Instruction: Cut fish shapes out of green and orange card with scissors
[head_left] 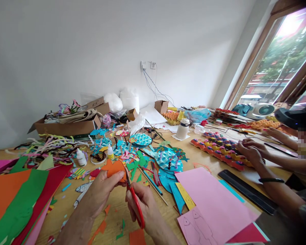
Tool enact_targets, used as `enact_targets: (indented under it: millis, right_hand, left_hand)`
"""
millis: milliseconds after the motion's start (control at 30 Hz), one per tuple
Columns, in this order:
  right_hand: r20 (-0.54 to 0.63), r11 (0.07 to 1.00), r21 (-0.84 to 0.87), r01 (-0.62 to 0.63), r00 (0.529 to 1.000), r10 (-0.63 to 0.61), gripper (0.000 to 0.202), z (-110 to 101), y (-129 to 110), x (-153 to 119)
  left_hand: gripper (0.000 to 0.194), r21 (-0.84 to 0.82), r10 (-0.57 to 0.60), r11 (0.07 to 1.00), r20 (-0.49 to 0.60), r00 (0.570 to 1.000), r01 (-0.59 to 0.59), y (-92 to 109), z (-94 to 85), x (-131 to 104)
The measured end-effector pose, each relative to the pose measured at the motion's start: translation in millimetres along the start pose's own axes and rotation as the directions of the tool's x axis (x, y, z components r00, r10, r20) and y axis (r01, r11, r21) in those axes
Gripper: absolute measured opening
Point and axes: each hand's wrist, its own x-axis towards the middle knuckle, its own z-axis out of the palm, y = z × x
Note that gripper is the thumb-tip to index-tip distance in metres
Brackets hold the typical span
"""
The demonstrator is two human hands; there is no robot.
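Between the thumb and fingers of my left hand [102,190] is an orange paper cutout [114,168], shaped somewhat like a fish. My right hand [144,204] grips red-handled scissors [137,206], whose blades meet the cutout's right edge. Orange paper scraps [102,227] lie on the wooden table below my hands. Just beyond them are green paper scraps [140,161] and small coloured paper fish [79,173]. A pencil [155,190] rests right of the scissors.
Coloured sheets [17,204] are stacked at left, and a pink sheet [209,197] with drawn fish lies at right. Glue bottles [81,157], pipe cleaners [48,146] and blue paper-covered discs [168,160] stand farther back. A co-worker's hands [252,153] touch a painted egg carton [219,146].
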Motion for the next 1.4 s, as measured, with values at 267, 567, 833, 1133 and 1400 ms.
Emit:
enact_targets:
  millis: [267, 567, 833, 1133, 1400]
  right_hand:
    - [-0.024, 1.0, -0.014, 0.022, 0.999, -0.022, 0.038, -0.3, 3.0, 0.3]
    - [-0.161, 0.942, 0.313, 0.119, 0.984, -0.071, 0.034, -2.0, -28.7, 10.8]
    - [-0.205, 0.928, 0.354, 0.119, 0.978, -0.047, 0.027, 4.2, -41.6, 19.1]
    - [-0.044, 0.967, 0.234, 0.097, 0.995, -0.089, 0.033, 6.4, -31.5, 9.9]
    - [0.029, 0.98, 0.19, 0.05, 0.998, -0.056, 0.036, 8.4, -18.8, 4.5]
  left_hand:
    - [0.014, 0.01, -0.011, 1.0, -0.041, 0.999, 0.011, 1.6, 0.0, -1.0]
    - [0.014, 0.24, 0.027, 0.971, -0.072, 0.997, -0.009, 3.5, 1.4, 1.1]
    - [0.014, 0.188, 0.045, 0.982, -0.137, 0.989, -0.019, 1.5, 3.5, 2.3]
    - [0.013, 0.055, 0.089, 0.995, -0.216, 0.972, -0.079, -2.2, -3.6, 1.8]
    - [0.012, -0.088, 0.04, 0.994, -0.182, 0.982, -0.057, 4.0, -0.8, 1.8]
